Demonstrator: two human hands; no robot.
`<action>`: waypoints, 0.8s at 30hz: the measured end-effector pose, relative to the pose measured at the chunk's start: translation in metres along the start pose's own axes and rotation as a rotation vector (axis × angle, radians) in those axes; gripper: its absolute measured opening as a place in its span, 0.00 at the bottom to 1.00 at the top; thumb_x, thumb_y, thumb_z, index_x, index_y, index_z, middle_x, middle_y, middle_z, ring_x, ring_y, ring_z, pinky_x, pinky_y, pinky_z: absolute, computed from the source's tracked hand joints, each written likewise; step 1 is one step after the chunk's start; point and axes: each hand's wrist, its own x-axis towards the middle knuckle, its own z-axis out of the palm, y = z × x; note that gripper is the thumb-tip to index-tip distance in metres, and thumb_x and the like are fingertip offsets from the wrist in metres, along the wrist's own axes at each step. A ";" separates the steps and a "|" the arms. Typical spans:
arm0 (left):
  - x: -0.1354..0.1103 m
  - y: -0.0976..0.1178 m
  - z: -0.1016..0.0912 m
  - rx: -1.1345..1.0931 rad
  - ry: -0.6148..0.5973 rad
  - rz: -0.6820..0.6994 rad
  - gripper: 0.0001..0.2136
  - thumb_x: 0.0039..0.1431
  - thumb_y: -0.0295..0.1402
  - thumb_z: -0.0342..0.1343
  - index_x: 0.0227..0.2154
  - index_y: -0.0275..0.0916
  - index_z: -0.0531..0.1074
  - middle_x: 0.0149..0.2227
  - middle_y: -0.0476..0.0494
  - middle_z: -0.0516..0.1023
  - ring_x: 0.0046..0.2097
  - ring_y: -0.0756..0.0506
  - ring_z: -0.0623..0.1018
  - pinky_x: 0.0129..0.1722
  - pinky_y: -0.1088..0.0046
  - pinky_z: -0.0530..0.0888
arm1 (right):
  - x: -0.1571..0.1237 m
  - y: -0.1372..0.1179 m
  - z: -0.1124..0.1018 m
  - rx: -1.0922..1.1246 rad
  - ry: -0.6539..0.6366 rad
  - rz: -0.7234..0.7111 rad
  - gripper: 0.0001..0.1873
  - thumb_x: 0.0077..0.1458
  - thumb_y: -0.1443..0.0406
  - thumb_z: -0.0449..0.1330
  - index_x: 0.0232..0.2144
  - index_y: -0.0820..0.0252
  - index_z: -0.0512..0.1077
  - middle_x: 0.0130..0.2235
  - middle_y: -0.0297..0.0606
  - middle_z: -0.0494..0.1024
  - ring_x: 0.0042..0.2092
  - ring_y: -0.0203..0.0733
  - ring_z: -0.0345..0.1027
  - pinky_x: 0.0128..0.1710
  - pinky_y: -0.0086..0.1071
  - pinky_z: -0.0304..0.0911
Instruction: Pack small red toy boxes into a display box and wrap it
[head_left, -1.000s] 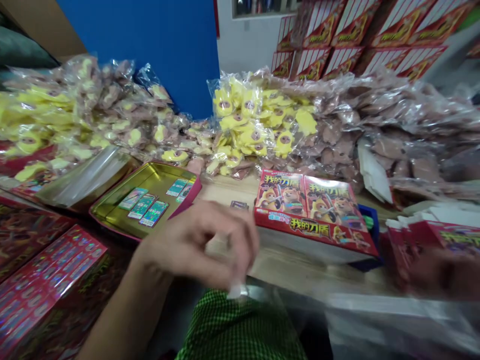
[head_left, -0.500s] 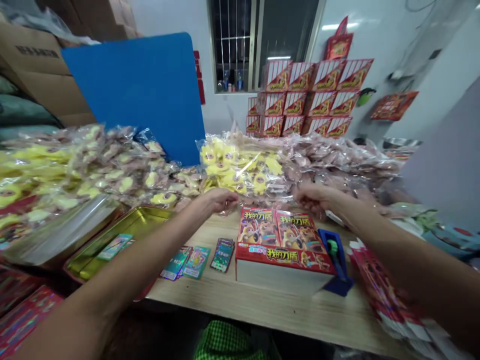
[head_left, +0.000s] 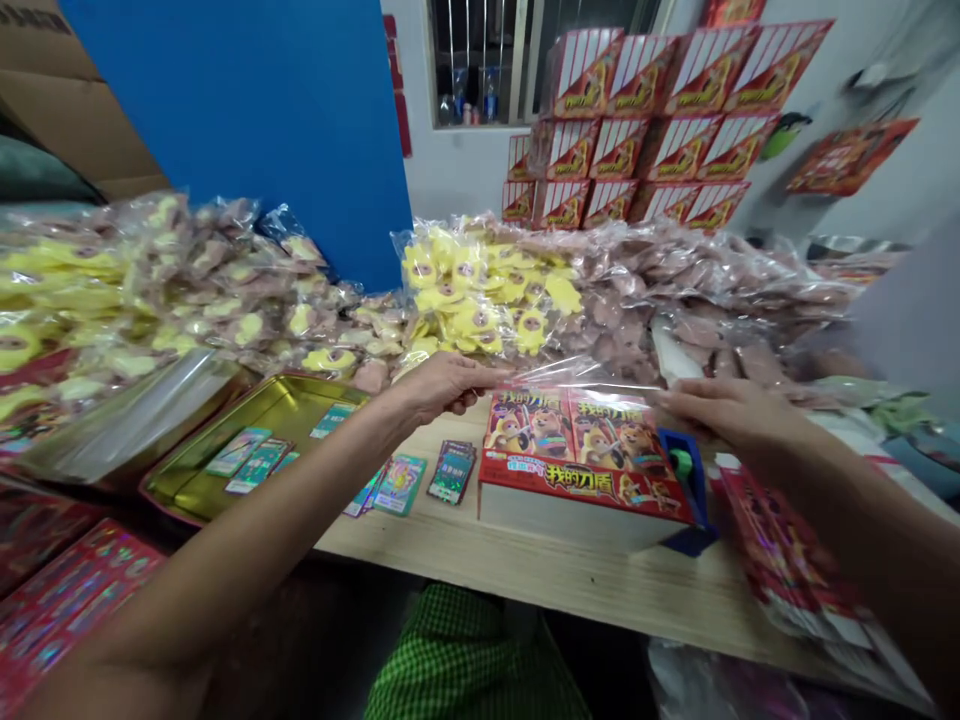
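My left hand (head_left: 435, 385) pinches the left edge of a clear plastic bag (head_left: 577, 385). My right hand (head_left: 724, 410) grips the bag's right edge. The bag is stretched flat between them, just above a red box (head_left: 585, 470) printed with cartoon animals that lies on the wooden table (head_left: 570, 580). Several small shiny cards (head_left: 420, 480) lie on the table left of the box.
A gold tin lid (head_left: 255, 450) holding cards sits at the left. Heaps of bagged yellow and brown toys (head_left: 480, 290) fill the back. A blue tape dispenser (head_left: 686, 480) stands right of the box. Red flat packs (head_left: 787, 570) lie at right; red boxes (head_left: 645, 120) are stacked behind.
Both hands reached to the toy heap, then drew back toward the red box, now spread apart with a clear bag stretched between them. The view has tilted slightly down.
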 end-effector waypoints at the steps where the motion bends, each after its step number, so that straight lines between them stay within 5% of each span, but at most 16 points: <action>1: -0.006 -0.003 0.000 -0.006 -0.034 0.021 0.15 0.50 0.36 0.71 0.17 0.37 0.73 0.18 0.52 0.65 0.21 0.55 0.59 0.21 0.76 0.51 | -0.010 0.006 0.000 0.019 0.012 -0.005 0.26 0.39 0.47 0.71 0.18 0.59 0.66 0.20 0.32 0.62 0.23 0.34 0.54 0.21 0.27 0.51; 5: -0.031 -0.017 0.001 0.031 -0.085 0.106 0.14 0.47 0.39 0.72 0.19 0.38 0.74 0.20 0.52 0.66 0.23 0.54 0.61 0.23 0.75 0.55 | -0.045 0.020 0.003 0.063 0.060 0.062 0.32 0.37 0.38 0.73 0.22 0.59 0.71 0.24 0.35 0.70 0.26 0.38 0.60 0.24 0.28 0.55; 9: -0.048 -0.029 0.004 0.095 -0.073 0.144 0.22 0.47 0.46 0.72 0.15 0.38 0.67 0.18 0.54 0.62 0.23 0.54 0.58 0.24 0.74 0.52 | -0.065 0.023 0.010 0.006 0.074 0.155 0.42 0.22 0.28 0.70 0.22 0.58 0.72 0.26 0.39 0.74 0.28 0.44 0.65 0.26 0.31 0.61; 15: -0.058 -0.045 0.008 0.063 -0.064 0.129 0.20 0.49 0.44 0.71 0.16 0.38 0.69 0.18 0.53 0.67 0.23 0.54 0.62 0.24 0.75 0.55 | -0.075 0.047 0.008 -0.188 0.040 0.044 0.37 0.47 0.28 0.61 0.28 0.55 0.73 0.28 0.38 0.76 0.26 0.42 0.64 0.25 0.32 0.57; 20: -0.054 -0.054 0.011 -0.054 -0.069 0.095 0.16 0.50 0.40 0.70 0.18 0.37 0.72 0.19 0.51 0.71 0.22 0.54 0.67 0.24 0.77 0.61 | -0.079 0.058 0.005 -0.199 0.049 0.084 0.35 0.50 0.30 0.60 0.34 0.54 0.75 0.23 0.35 0.71 0.22 0.40 0.58 0.21 0.31 0.51; 24: -0.055 -0.056 0.010 -0.108 -0.085 0.031 0.14 0.48 0.38 0.71 0.19 0.37 0.74 0.19 0.51 0.72 0.22 0.55 0.69 0.25 0.78 0.64 | -0.082 0.055 0.005 -0.182 0.064 0.041 0.34 0.50 0.31 0.61 0.30 0.55 0.74 0.25 0.37 0.73 0.26 0.43 0.64 0.24 0.30 0.56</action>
